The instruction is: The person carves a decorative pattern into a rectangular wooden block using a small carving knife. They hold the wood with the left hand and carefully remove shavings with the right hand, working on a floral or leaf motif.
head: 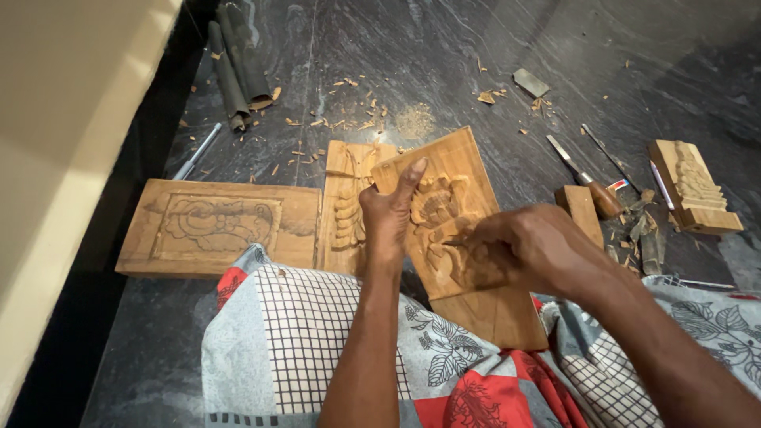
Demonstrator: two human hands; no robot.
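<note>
A carved wooden panel (468,182) with a floral relief leans tilted against my lap. My left hand (388,214) grips its left edge, thumb up along the face. My right hand (523,250) presses on the carving and holds a thin tool whose tip (453,242) pokes out toward the relief; most of the tool is hidden in the fist. Behind the panel lies a second narrow carved board (345,206), partly covered by my left hand.
A wide carved panel (218,226) lies on the dark stone floor at left. At right are chisels (583,174), a small wood block (583,210) and a carved piece (696,189). Wood chips (349,119) scatter ahead. Rolled dark sheets (238,67) lie far left. Patterned cloth (317,341) covers my lap.
</note>
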